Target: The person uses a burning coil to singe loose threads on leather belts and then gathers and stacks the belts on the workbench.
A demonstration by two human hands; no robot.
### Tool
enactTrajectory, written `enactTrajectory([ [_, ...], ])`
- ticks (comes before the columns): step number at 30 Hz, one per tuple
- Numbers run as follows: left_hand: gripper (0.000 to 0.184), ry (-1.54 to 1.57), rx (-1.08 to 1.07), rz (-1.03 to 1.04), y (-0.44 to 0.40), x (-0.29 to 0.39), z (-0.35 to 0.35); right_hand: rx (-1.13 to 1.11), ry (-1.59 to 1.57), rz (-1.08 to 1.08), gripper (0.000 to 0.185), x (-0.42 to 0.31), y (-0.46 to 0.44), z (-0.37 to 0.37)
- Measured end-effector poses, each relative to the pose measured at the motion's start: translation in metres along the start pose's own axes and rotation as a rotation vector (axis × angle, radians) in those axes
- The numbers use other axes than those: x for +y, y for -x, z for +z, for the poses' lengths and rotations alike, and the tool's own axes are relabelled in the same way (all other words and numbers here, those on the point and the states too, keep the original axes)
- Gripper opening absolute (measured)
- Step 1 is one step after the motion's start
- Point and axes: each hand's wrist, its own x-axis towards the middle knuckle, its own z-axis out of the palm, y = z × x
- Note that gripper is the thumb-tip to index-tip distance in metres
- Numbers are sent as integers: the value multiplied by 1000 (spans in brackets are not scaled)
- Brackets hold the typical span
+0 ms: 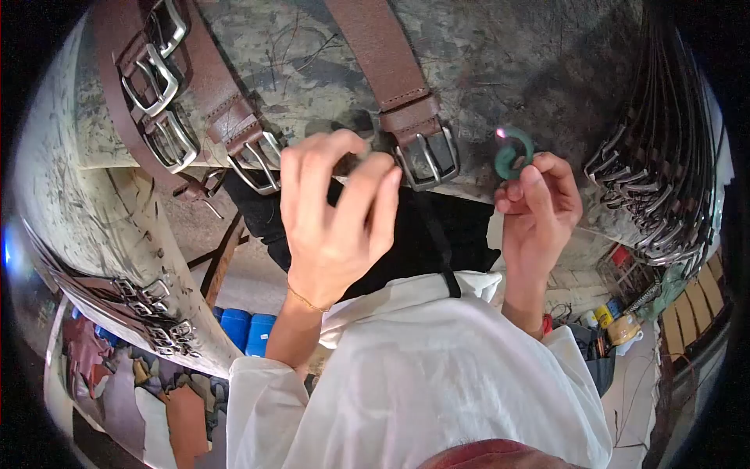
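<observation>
My right hand (539,211) pinches a curled green mosquito coil (525,144) between thumb and fingers, its upper end glowing pink. My left hand (332,215), with a thin bracelet at the wrist, is raised with its fingers bent and apart; the fingertips are slightly blurred and I see nothing held in them. It is between two brown leather belts. The belt (384,51) on its right ends in a silver buckle (428,160) near the work surface's edge. The other belt (215,86) has a buckle (256,162) partly beside my left hand.
The stained work surface (484,55) curves in front of me. More buckled belts (160,102) lie at the upper left. Bunches of belts hang at the right (652,180) and lower left (133,301). Leather scraps (186,418) and blue containers (254,332) are below left.
</observation>
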Motion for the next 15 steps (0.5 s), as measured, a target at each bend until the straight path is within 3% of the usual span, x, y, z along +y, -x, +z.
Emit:
enactTrajectory([
  [1,24,-11,52,50,-5,-3,4,8,-8,-2,9,2,0,3],
  [7,29,-21,-89,146,-38,1,15,-26,143,-57,9,9,1,14],
  [9,31,1,-21,237,-39,-4,18,-20,141,-37,10,6,3,21],
  [15,31,17,41,198,-30,-2,25,11,241,-31,11,10,4,31],
])
